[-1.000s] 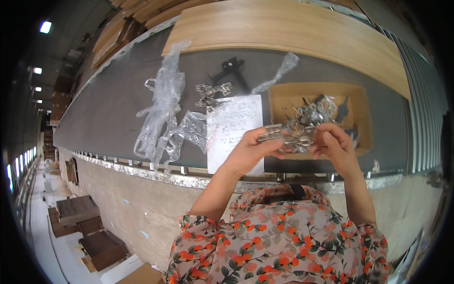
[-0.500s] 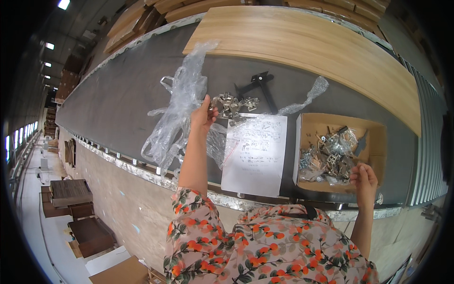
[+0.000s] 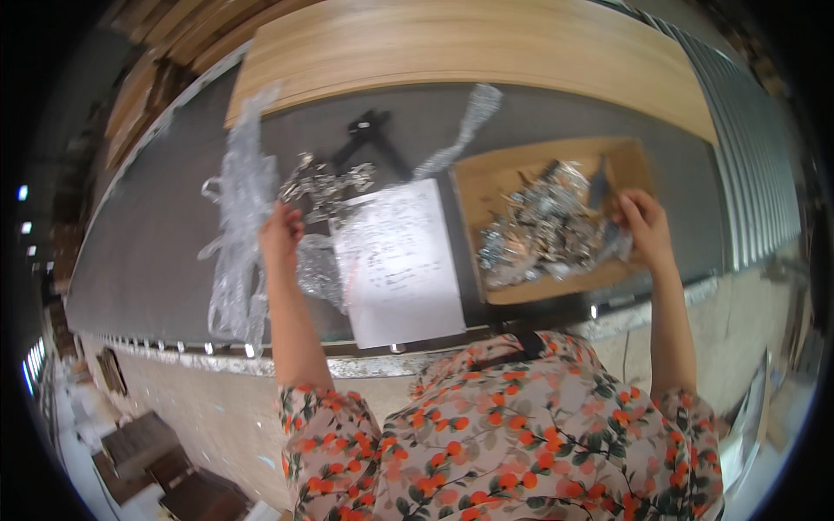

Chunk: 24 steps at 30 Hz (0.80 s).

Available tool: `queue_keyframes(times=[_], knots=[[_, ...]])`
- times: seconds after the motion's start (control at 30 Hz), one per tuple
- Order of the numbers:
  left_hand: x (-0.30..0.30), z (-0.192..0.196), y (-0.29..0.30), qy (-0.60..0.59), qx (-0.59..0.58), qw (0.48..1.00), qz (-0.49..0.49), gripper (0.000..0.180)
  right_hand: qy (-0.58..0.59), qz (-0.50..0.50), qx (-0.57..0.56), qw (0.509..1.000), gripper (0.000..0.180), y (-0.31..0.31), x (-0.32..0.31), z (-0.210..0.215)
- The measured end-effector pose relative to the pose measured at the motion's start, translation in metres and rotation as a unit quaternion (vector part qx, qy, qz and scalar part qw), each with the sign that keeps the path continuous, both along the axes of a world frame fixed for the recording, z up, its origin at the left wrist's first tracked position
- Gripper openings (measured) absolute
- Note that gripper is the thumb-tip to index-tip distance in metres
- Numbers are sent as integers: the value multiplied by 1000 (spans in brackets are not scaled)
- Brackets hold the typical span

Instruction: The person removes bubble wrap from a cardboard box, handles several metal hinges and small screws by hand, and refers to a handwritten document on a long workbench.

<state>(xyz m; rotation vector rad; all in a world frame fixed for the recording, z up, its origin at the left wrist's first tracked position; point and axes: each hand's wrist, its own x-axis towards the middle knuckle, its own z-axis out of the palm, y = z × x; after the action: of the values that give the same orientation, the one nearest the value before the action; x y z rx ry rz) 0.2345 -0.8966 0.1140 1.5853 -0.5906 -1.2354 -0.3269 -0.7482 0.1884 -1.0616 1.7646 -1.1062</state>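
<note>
My left hand (image 3: 280,233) is at the near left side of a heap of shiny metal fittings (image 3: 326,184) that look like hinges. Its fingers are curled and smeared by motion, so whatever they hold is hidden. At the right side of an open cardboard box (image 3: 643,161) is my right hand (image 3: 645,224), with fingers bent together. Clear plastic (image 3: 617,242) shows just below these fingers; whether they grip it is unclear. Mixed metal hardware and small plastic bags (image 3: 547,221) fill the box. A white printed sheet (image 3: 404,300) lies between my hands.
Crumpled clear plastic wrap (image 3: 239,208) lies left of my left hand, and a twisted strip (image 3: 476,113) farther off. Behind the fittings is a black caliper-like tool (image 3: 369,130). A long wooden panel (image 3: 486,43) spans the far side; metal rollers (image 3: 751,182) stand right.
The view has shifted, so the table's things sit farther left and higher. My right hand has moved from the box's near right corner up along its right side. My left hand remains beside the fittings.
</note>
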Motion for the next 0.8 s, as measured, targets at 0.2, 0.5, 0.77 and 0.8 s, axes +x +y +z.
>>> queue_keyframes(times=[0.2, 0.5, 0.77, 0.8], knots=[[-110, 40, 85, -128, -105, 983, -78, 24, 171, 200, 57, 963, 30, -18, -33, -43], [-272, 54, 131, -178, -209, 844, -461, 14, 396, 418, 192, 795, 59, -35, 17, -32], [-293, 40, 113, -223, -170, 812, -512, 20, 395, 451, 35, 800, 47, -36, 52, -51], [-290, 45, 114, -216, -174, 818, -504, 20, 392, 475, 75, 784, 46, -40, 50, -57]])
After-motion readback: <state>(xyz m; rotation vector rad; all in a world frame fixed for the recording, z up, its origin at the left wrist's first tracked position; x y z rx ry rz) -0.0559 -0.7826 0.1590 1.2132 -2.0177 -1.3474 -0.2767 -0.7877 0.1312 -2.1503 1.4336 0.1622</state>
